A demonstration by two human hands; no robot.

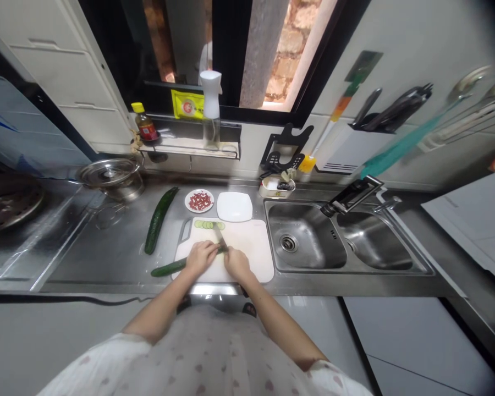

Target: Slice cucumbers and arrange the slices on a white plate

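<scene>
My left hand (201,257) presses down around the cucumber (167,268), which lies along the near edge of the cutting board (251,247). Its long axis runs left to right, and its free end pokes off the board's left side. My right hand (236,264) grips a knife (220,236), blade pointing away from me. My fingers hide the cut end. The print on the yellow packet (187,104) is too blurred to read.

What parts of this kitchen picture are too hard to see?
Head view:
Handle of the silver kitchen knife: hidden inside the right hand.
Cut end of the long green cucumber: covered by the left hand.
The red bits on the small round white plate: too small to name.
The round dark pan: cut off by the left edge.
</scene>
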